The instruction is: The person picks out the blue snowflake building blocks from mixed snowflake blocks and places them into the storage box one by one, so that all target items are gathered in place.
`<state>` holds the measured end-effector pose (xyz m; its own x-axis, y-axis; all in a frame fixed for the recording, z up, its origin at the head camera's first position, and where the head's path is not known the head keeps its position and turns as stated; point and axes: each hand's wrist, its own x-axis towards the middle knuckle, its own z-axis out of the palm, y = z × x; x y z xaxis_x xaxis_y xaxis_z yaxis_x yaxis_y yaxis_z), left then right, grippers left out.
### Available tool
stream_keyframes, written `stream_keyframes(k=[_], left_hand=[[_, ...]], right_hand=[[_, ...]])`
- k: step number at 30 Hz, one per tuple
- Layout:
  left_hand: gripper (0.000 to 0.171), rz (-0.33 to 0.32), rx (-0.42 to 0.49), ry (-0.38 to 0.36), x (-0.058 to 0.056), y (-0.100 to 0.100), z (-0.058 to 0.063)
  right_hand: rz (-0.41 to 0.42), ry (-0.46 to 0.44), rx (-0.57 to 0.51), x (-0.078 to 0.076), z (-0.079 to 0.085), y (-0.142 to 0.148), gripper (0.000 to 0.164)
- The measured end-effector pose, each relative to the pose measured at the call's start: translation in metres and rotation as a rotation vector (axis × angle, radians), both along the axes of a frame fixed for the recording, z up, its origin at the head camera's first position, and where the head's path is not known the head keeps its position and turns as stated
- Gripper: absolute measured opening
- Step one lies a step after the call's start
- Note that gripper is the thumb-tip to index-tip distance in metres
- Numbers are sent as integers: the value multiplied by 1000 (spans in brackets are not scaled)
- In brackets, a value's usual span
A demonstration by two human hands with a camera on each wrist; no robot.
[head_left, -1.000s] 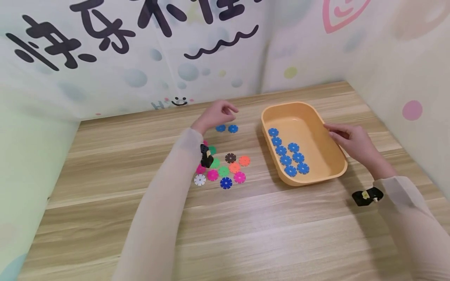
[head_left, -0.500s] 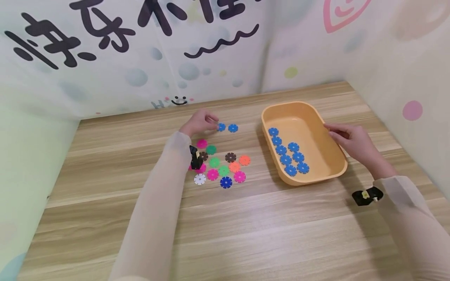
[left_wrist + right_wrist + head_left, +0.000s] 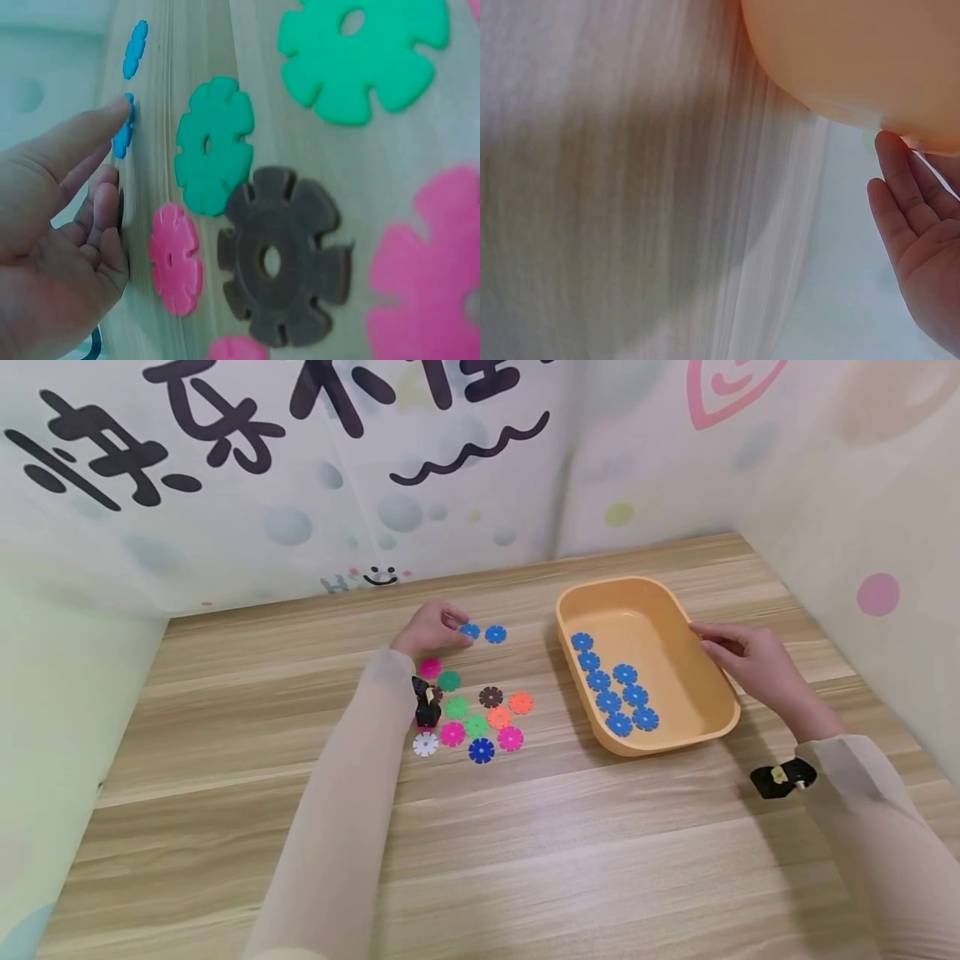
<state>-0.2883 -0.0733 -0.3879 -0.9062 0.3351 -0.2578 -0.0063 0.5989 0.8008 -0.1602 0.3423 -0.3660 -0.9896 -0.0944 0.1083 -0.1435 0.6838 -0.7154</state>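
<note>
My left hand [image 3: 432, 628] is at a blue notched plastic disc [image 3: 469, 632] near the back of the table, thumb and finger at its edges. In the left wrist view the thumb [image 3: 82, 135] overlaps that disc, and the other fingers are curled below it. A second blue disc [image 3: 496, 634] lies just to its right. My right hand [image 3: 750, 664] holds the right rim of an orange plastic tray [image 3: 686, 693]; the right wrist view has its fingertips at the rim. Several blue discs [image 3: 598, 681] lie along the tray's left side.
Several loose notched discs lie on the wooden table [image 3: 570, 860] between left forearm and tray: pink [image 3: 452, 733], green [image 3: 456, 707], brown [image 3: 491, 697], orange [image 3: 521, 702], white [image 3: 425, 744] and dark blue [image 3: 482, 750]. A printed wall sheet [image 3: 465, 535] stands behind.
My left hand has moved left and down from above the two blue discs to the left one, its thumb and finger now around it. The right hand keeps its place on the tray.
</note>
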Motion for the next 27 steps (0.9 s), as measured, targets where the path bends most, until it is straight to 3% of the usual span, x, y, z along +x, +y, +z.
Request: stream_keyframes(k=[4, 27], left_hand=[[40, 32, -13, -1, 4, 4, 3], [39, 38, -49, -5, 5, 7, 0]], right_hand=[[1, 0, -5, 0, 0, 0, 31], [-7, 12, -11, 1, -1, -1, 31]])
